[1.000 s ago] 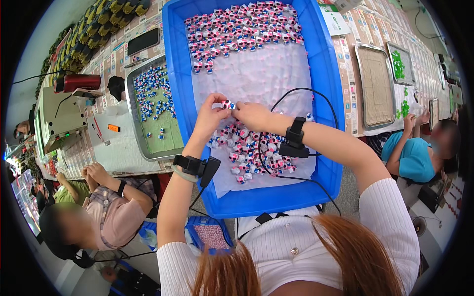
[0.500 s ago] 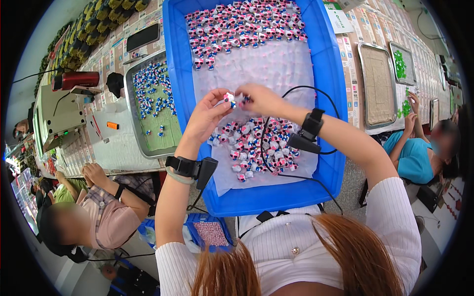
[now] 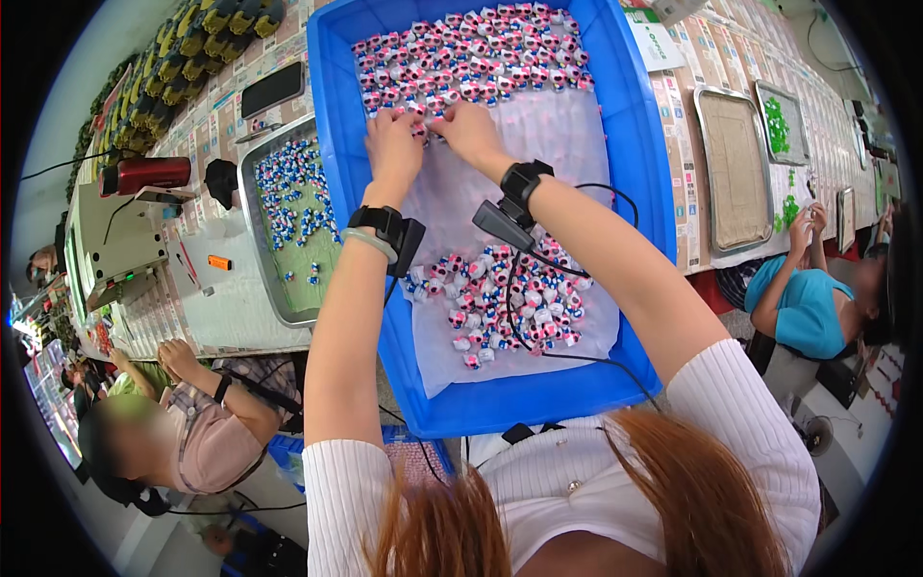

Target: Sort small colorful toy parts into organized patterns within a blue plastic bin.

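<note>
Inside a blue plastic tub (image 3: 639,192) lies a white sheet (image 3: 538,144), with rows of small pink, white and blue figurines (image 3: 481,48) standing at the far end. A loose heap of similar figurines (image 3: 510,298) covers the near part. My left hand (image 3: 392,152) is closed at the front left of the rows, its fingertips on a small figurine (image 3: 419,129). Close beside it, my right hand (image 3: 469,135) has its fingers pinched together at the sheet. Whatever the right fingertips grip is too small to make out.
Left of the tub, a metal tray (image 3: 279,306) holds small blue-and-white pieces; a phone (image 3: 272,90) lies beyond it. On the right are another metal tray (image 3: 735,173) and green pieces (image 3: 777,125). Cables run from my wrist devices. Co-workers sit at both sides.
Both hands have moved away from me, from above the sheet's middle to the front left of the rows. The figurine held up in my left hand is now down there.
</note>
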`<action>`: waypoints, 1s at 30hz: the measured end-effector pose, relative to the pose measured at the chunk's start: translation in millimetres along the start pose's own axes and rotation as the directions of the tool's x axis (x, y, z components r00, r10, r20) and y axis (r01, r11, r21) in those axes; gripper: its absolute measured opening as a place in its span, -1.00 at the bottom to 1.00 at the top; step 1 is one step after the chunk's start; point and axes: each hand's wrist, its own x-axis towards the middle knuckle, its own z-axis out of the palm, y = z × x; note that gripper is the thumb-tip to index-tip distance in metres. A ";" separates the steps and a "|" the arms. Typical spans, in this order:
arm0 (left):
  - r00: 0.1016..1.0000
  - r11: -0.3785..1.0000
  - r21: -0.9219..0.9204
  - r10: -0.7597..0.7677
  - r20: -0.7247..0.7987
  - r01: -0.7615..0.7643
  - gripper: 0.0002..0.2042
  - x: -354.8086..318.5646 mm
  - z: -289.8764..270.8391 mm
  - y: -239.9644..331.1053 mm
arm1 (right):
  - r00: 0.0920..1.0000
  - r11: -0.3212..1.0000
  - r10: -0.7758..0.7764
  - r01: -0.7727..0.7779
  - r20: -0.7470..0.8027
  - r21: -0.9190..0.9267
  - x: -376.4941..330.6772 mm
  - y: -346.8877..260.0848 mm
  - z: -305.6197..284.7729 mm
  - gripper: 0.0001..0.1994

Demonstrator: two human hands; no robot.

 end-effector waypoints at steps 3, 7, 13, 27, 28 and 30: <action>0.989 0.999 0.037 -0.009 -0.146 0.014 -0.75 -9.6 -6.9 2.7 | 0.962 0.977 -0.213 0.206 -0.170 -0.063 -8.6 6.0 6.4 -0.74; 0.655 0.956 -0.293 0.202 0.728 0.031 -0.70 -62.3 -10.1 9.2 | 0.687 0.903 -0.265 0.423 0.677 -0.075 -50.4 33.5 -48.1 -0.84; 0.695 0.971 -0.240 0.173 0.698 0.000 -0.70 -128.0 -11.1 32.6 | 0.824 0.674 -0.338 0.549 0.455 -0.494 -129.5 25.4 -49.9 -0.79; 0.945 0.663 -0.685 -0.115 0.307 0.303 -0.70 -31.3 5.6 25.2 | 0.920 0.721 0.094 -0.326 0.379 0.612 -30.4 35.0 -71.4 -0.70; 0.986 0.837 -0.529 -0.073 0.148 0.141 -0.70 -19.0 10.3 24.8 | 0.922 0.722 0.094 -0.323 0.375 0.612 -18.9 35.9 -67.7 -0.70; 0.999 0.949 -0.315 -0.033 -0.004 0.030 -0.70 -6.5 20.4 31.0 | 0.988 0.943 0.102 -0.133 0.118 0.304 -0.5 39.8 -55.8 -0.66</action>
